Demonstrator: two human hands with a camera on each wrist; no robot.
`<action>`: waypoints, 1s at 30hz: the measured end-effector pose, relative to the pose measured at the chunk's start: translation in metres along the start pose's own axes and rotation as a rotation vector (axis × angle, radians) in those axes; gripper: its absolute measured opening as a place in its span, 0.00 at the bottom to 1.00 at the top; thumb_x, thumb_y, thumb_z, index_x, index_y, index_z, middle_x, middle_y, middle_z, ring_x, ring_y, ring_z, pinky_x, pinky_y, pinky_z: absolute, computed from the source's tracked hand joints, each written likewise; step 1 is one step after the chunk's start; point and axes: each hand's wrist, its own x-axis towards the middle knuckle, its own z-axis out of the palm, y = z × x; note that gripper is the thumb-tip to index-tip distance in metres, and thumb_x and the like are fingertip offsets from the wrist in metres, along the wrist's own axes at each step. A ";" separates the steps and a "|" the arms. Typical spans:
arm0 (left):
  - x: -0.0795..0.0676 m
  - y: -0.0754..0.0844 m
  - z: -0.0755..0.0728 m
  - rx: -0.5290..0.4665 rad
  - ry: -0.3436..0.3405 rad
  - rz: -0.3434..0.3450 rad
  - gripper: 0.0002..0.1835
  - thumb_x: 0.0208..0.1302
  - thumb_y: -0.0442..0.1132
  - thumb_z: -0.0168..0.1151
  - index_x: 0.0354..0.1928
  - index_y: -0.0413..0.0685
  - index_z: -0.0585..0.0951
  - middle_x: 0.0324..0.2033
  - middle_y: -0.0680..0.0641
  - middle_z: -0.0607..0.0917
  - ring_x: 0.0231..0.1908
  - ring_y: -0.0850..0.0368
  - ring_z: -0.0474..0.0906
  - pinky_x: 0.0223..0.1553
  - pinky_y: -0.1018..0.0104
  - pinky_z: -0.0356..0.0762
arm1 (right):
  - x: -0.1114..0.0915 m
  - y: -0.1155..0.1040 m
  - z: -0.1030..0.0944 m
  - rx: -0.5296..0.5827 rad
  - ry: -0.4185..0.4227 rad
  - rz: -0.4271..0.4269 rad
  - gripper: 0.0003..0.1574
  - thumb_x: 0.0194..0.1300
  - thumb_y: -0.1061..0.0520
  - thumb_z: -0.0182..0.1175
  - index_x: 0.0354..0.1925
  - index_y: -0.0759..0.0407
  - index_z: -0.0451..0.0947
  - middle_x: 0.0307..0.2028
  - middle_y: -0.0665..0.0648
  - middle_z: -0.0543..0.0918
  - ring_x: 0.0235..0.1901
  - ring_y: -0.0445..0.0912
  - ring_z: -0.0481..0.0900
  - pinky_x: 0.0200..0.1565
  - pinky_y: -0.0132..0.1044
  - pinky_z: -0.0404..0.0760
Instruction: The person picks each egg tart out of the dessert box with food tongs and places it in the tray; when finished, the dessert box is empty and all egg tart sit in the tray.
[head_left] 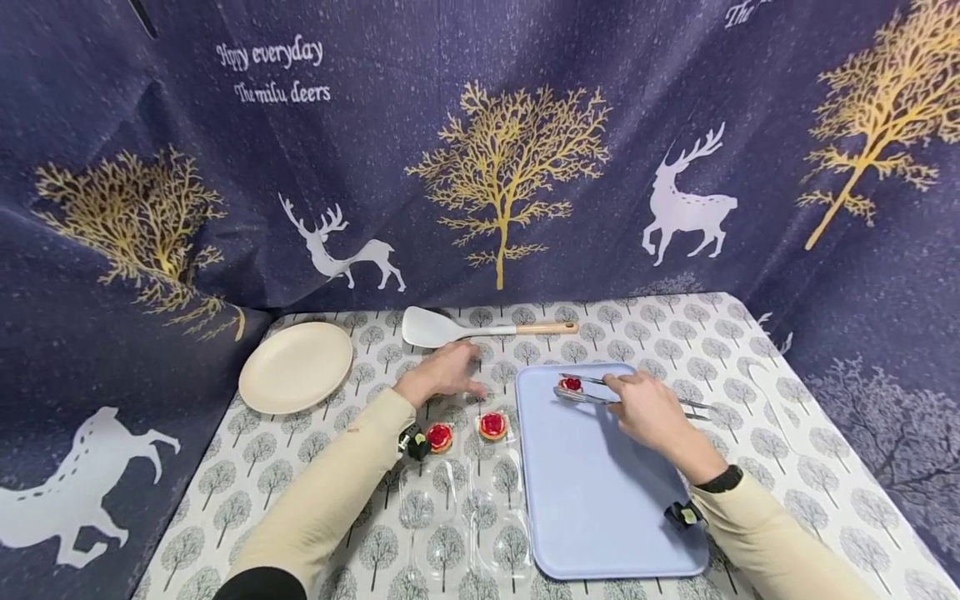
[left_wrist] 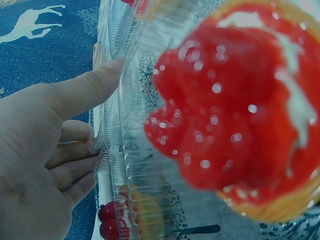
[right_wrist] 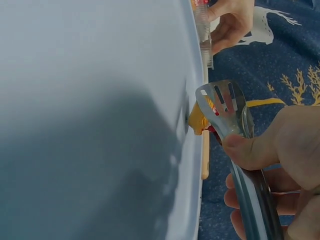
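My right hand [head_left: 651, 415] grips metal serving tongs [head_left: 585, 397], whose tips are around a small red-topped fruit tart [head_left: 572, 383] in the far left part of the light blue tray [head_left: 600, 500]. In the right wrist view, the tart's yellow crust [right_wrist: 198, 120] shows beside the slotted tong head. My left hand [head_left: 448, 371] is at the far end of a clear plastic container [left_wrist: 125, 115], thumb and fingers spread apart against its edge. Two more tarts sit inside the container, one left [head_left: 439, 437] and one right [head_left: 492, 426].
Behind the left hand lies a white spatula [head_left: 431, 327] with a wooden handle. A cream plate [head_left: 296, 367] stands at the far left. A dark blue curtain [head_left: 450, 167] with deer and trees hangs behind the tree-patterned tablecloth [head_left: 217, 475].
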 end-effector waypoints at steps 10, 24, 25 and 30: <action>-0.001 -0.001 0.003 -0.017 -0.014 -0.003 0.41 0.48 0.53 0.76 0.64 0.43 0.73 0.56 0.43 0.79 0.53 0.49 0.76 0.61 0.53 0.75 | 0.000 0.000 0.001 0.007 -0.020 -0.008 0.31 0.48 0.59 0.74 0.52 0.63 0.80 0.42 0.63 0.86 0.35 0.59 0.82 0.29 0.52 0.85; 0.001 -0.001 -0.001 0.007 -0.021 -0.012 0.43 0.48 0.55 0.75 0.65 0.45 0.72 0.57 0.45 0.78 0.56 0.49 0.75 0.63 0.53 0.73 | 0.000 -0.002 -0.003 -0.004 -0.086 0.011 0.30 0.51 0.57 0.73 0.53 0.61 0.79 0.43 0.63 0.85 0.37 0.59 0.81 0.27 0.50 0.85; 0.001 -0.001 -0.001 0.003 -0.024 -0.016 0.43 0.49 0.55 0.75 0.65 0.45 0.71 0.57 0.45 0.78 0.56 0.49 0.75 0.63 0.53 0.73 | -0.001 -0.002 -0.003 -0.006 -0.090 0.009 0.30 0.51 0.56 0.73 0.53 0.61 0.79 0.43 0.63 0.85 0.38 0.59 0.81 0.28 0.51 0.85; -0.001 0.000 0.000 -0.009 -0.019 -0.017 0.44 0.48 0.54 0.76 0.66 0.45 0.71 0.57 0.45 0.78 0.56 0.49 0.75 0.63 0.53 0.73 | -0.003 -0.002 -0.003 -0.010 -0.116 0.002 0.35 0.50 0.53 0.74 0.56 0.62 0.77 0.46 0.63 0.84 0.42 0.60 0.81 0.37 0.56 0.85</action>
